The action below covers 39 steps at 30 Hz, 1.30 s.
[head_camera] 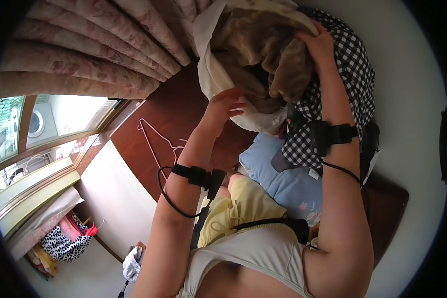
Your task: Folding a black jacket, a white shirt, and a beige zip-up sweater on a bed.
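A cream cloth bag or cover (208, 70) stands at the top of the view with its mouth open, brown plush fabric (260, 37) bunched inside. My right hand (318, 44) grips its rim at the upper right. My left hand (225, 108) lies at the lower left rim, fingers spread and partly curled; whether it presses on the cloth I cannot tell. Black-and-white checked cloth (354, 67) is heaped beside the bag, behind my right forearm. A light blue pillow or folded bedding (279, 175) with printed flowers sits below, near my yellow shorts.
A pink clothes hanger (151, 149) lies on the reddish-brown wooden surface (134, 138) at left. Floral curtains (97, 48) hang at the upper left, above a framed window (26, 126). A spotted cloth bag (65, 244) is at the lower left. A pale wall (406, 111) bounds the right.
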Each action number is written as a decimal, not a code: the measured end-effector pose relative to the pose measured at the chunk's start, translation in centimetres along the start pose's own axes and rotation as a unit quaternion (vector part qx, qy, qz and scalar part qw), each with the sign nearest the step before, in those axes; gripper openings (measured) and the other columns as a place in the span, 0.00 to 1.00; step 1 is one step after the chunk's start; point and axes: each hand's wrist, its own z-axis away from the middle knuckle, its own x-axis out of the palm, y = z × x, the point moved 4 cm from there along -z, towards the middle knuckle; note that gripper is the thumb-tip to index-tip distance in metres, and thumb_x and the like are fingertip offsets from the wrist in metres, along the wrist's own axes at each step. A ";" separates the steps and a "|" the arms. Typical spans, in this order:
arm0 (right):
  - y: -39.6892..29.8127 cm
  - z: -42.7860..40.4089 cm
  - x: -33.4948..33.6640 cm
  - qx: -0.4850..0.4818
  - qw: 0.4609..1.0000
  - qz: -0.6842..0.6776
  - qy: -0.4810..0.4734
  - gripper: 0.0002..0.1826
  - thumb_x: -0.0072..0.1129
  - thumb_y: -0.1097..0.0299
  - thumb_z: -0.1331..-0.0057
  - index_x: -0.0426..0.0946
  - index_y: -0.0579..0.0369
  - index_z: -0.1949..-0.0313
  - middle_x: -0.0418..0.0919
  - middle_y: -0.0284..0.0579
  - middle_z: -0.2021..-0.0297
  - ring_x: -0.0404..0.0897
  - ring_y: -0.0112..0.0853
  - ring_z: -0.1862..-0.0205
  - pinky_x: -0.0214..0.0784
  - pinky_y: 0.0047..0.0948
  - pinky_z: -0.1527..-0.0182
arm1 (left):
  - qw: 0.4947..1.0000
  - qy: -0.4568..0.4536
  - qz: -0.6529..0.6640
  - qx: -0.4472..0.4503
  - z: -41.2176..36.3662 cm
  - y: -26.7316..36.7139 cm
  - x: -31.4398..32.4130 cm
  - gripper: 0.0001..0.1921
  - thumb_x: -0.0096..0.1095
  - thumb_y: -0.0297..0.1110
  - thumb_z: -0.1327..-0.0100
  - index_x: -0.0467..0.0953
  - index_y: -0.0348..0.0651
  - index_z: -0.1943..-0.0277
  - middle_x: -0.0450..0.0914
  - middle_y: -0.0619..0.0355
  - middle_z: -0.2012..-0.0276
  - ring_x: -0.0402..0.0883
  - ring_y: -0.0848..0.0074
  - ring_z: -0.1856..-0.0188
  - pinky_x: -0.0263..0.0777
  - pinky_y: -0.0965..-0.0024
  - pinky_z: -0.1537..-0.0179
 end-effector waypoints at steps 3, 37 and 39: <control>-2.8 0.0 -1.4 -0.011 1.000 0.000 0.022 0.29 0.61 0.71 0.50 0.68 0.53 0.46 0.74 0.46 0.53 0.73 0.36 0.52 0.66 0.37 0.51 | 0.998 0.025 0.054 -0.001 -0.7 -0.5 -0.6 0.23 0.45 0.31 0.41 0.62 0.33 0.43 0.78 0.50 0.59 0.77 0.68 0.58 0.69 0.71 0.57; 4.5 14.7 10.1 -0.470 0.757 0.397 -0.219 0.22 0.51 0.68 0.46 0.69 0.55 0.50 0.70 0.44 0.50 0.61 0.35 0.41 0.47 0.33 0.37 | 0.769 0.082 -0.624 0.116 -3.4 3.2 0.2 0.19 0.45 0.28 0.45 0.65 0.41 0.48 0.77 0.46 0.64 0.79 0.61 0.63 0.71 0.61 0.62; 5.5 13.8 9.9 -0.404 0.750 0.494 -0.172 0.22 0.50 0.67 0.45 0.68 0.53 0.49 0.68 0.41 0.47 0.57 0.34 0.38 0.44 0.36 0.36 | 0.760 0.060 -0.639 0.101 -3.4 2.8 0.4 0.17 0.45 0.29 0.44 0.68 0.44 0.50 0.77 0.48 0.61 0.78 0.60 0.60 0.70 0.60 0.59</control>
